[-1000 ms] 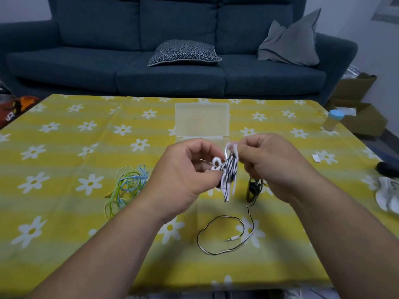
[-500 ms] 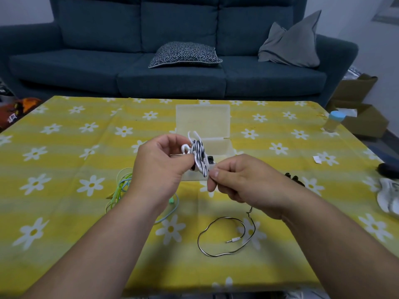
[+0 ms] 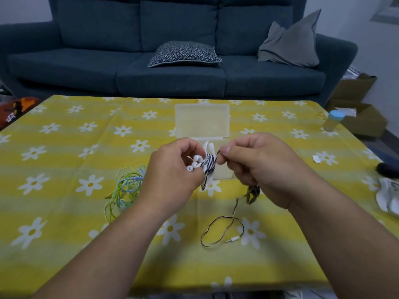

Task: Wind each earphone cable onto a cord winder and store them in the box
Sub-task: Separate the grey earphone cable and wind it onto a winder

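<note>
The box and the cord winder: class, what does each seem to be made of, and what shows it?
Box: likely translucent, frosted plastic; the yellow cloth shows dimly through its lid. Cord winder: smooth white plastic or silicone, it seems; the look leaves this open, and the striped cable hides much of it.

Dark teal three-seat sofa (image 3: 172,80) runs just beyond the worktop's (image 3: 54,244) far edge. A black-and-white patterned cushion (image 3: 183,53) lies flat on the middle seat, and a plain grey cushion (image 3: 289,44) leans upright in the sofa's right corner. Pale wall (image 3: 21,9) behind. The worktop is covered by a yellow striped cloth (image 3: 64,160) printed with white daisies. Open cardboard boxes (image 3: 356,93) stand off its far right corner, beside the sofa arm. An orange object (image 3: 23,103) lies off the far left corner. Light is dim, flat and bluish.
</note>
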Available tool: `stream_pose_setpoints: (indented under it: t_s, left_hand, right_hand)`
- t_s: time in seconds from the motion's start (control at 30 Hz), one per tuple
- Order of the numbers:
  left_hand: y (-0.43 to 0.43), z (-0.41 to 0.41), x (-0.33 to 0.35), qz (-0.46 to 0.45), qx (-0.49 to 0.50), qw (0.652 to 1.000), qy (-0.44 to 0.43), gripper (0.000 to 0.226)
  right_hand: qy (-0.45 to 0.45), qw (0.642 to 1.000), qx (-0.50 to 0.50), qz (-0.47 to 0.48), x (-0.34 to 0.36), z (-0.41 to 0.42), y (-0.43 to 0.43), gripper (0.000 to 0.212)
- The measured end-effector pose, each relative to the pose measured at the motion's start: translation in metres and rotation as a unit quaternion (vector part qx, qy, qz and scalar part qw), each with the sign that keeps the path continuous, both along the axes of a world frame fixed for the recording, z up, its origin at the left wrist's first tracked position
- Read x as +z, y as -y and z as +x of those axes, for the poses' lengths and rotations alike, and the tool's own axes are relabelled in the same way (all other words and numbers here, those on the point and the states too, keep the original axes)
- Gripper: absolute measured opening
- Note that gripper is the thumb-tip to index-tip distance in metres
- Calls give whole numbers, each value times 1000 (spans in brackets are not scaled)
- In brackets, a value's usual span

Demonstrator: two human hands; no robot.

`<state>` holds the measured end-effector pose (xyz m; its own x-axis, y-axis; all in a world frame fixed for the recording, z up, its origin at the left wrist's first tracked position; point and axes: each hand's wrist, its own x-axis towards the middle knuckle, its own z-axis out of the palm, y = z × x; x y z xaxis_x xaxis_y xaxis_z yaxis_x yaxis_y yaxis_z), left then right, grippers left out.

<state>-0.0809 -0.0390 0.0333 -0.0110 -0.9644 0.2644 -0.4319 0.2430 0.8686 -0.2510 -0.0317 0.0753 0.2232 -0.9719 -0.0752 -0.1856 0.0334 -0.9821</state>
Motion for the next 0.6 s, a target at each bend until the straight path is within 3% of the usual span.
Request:
stream_pose_setpoints:
  t_s: [0.13,0.27,0.37,0.6]
  left_hand:
    - [-1,-1,0,27,-47,999,2,29]
    - [-5,-4,3,39,-108,993,18,29]
    - [-9,-7,6,61,-156,984,-56,25]
    - [-9,-10,10,96,-163,963,-190,22]
  right_hand:
    - [8,1000,-22,-10,3,-5,1,30]
    - [-46,996,-64,-46,-2,-11,6,26]
    - [-103,984,-116,-83,-7,-16,11,25]
    - [-87,989,-115,-26,-15,-16,15,29]
